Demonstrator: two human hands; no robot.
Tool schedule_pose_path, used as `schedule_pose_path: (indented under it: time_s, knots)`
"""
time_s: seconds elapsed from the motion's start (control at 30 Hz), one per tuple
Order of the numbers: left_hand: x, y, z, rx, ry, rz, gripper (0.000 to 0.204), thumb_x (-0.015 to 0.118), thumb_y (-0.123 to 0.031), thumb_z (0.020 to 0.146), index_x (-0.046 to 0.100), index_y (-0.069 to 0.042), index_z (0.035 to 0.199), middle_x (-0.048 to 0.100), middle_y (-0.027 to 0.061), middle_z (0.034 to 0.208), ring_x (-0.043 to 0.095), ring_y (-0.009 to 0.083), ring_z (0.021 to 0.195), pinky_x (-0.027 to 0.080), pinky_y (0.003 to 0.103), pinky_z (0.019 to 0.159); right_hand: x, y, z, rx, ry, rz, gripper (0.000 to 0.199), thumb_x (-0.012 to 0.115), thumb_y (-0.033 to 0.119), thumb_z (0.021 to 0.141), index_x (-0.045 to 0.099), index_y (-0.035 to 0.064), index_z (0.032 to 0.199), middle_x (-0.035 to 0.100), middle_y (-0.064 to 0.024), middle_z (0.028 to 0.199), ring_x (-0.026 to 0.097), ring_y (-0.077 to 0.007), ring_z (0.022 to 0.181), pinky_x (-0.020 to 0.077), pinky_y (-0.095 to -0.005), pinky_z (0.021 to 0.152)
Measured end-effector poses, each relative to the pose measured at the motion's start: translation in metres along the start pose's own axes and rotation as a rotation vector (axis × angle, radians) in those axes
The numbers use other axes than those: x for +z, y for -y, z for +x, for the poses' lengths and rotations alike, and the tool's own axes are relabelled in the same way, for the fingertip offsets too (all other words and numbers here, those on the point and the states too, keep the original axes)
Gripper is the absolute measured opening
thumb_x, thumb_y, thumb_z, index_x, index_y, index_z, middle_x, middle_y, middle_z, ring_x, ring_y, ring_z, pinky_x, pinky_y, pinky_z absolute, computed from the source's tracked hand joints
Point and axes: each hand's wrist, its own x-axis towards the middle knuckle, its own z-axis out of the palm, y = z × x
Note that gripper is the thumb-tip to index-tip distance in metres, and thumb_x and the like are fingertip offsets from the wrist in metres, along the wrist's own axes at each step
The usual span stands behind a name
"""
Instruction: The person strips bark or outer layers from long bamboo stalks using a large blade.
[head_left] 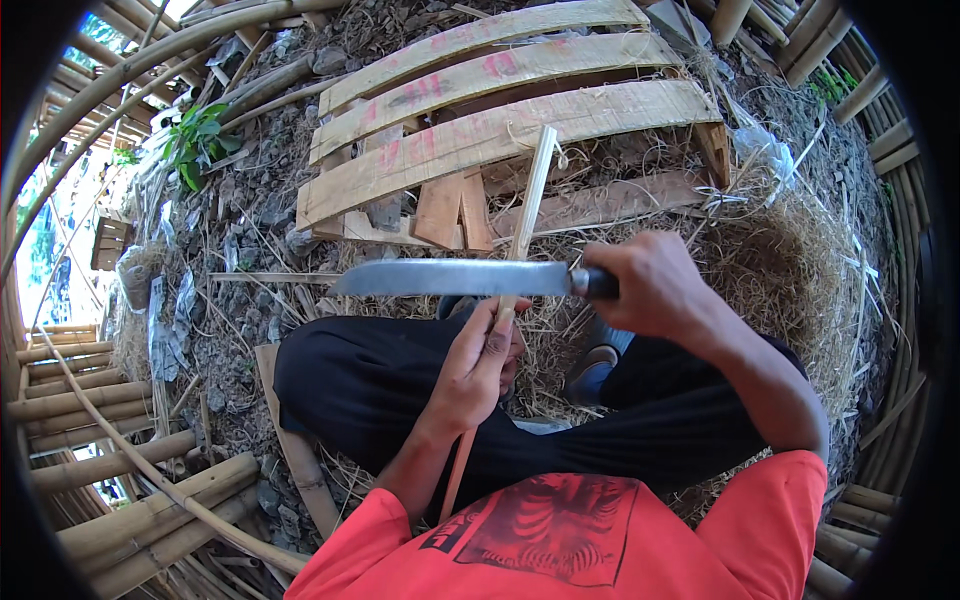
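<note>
My left hand [478, 362] is closed around a narrow bamboo strip [533, 190]. The strip slants from near my lap up to the front plank of the slatted wooden stand, where a thin curl of shaving hangs near its tip. In my right hand [650, 280] is the dark handle of a machete [455, 277]. Its long blade points left and crosses the strip just above my left hand, edge contact being too fine to make out. The lower part of the strip runs behind my left wrist.
The slatted wooden stand [510, 125] sits in front of me. Dry shavings [770, 270] cover the ground at right. Bamboo poles [150, 510] lie stacked at lower left, and a green plant [200, 145] grows at upper left. My bent legs [350, 385] frame the work.
</note>
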Motion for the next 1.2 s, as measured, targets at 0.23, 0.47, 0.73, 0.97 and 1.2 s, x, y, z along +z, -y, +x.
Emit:
schedule_pose_path:
  time_s: [0.23,0.47,0.73,0.97,1.2]
  knots:
    - [0.003,0.001,0.0,-0.038,0.066,-0.064,0.026,0.037,-0.029,0.109,0.047,-0.006,0.114,0.034,-0.0047,0.069,0.029,0.0023,0.052,0.025,0.019,0.044,0.011,0.015,0.007,0.007,0.048,-0.012,0.02,0.073,0.025,0.071,0.064,0.0091,0.081,0.061,-0.0134,0.059,0.065,-0.0367,0.059,0.051,-0.0487,0.058]
    - [0.008,0.009,0.001,0.076,0.053,0.037,0.026,0.036,-0.029,0.109,0.044,-0.007,0.1,0.034,-0.0044,0.063,0.03,0.0038,0.049,0.025,0.02,0.042,0.013,0.007,0.012,0.053,0.038,-0.01,0.019,0.072,0.025,0.07,0.066,0.0089,0.077,0.063,-0.015,0.06,0.066,-0.0369,0.06,0.0522,-0.0479,0.059]
    - [0.004,0.016,0.0,0.127,0.008,0.184,0.021,0.039,-0.025,0.109,0.044,-0.007,0.099,0.035,-0.0039,0.064,0.03,0.0034,0.052,0.027,0.02,0.047,0.012,-0.005,0.016,0.069,0.038,-0.037,0.017,0.071,0.026,0.066,0.066,0.01,0.07,0.064,-0.0147,0.063,0.066,-0.0362,0.063,0.0529,-0.0477,0.06]
    - [0.005,0.012,-0.001,0.089,0.008,0.096,0.021,0.039,-0.024,0.108,0.044,-0.006,0.1,0.036,-0.0038,0.064,0.029,0.0033,0.052,0.027,0.019,0.047,0.003,-0.023,0.018,0.101,0.091,-0.108,0.014,0.071,0.025,0.068,0.067,0.0115,0.07,0.064,-0.0128,0.063,0.066,-0.0333,0.061,0.053,-0.0459,0.06]
    - [0.003,0.01,0.005,0.035,0.019,0.095,0.023,0.038,-0.023,0.109,0.046,-0.004,0.099,0.039,-0.0039,0.066,0.033,0.0028,0.055,0.03,0.021,0.049,-0.024,-0.09,0.016,0.365,-0.172,-0.217,0.009,0.069,0.019,0.075,0.071,0.0104,0.077,0.064,-0.0124,0.06,0.064,-0.0294,0.056,0.0526,-0.0447,0.062]
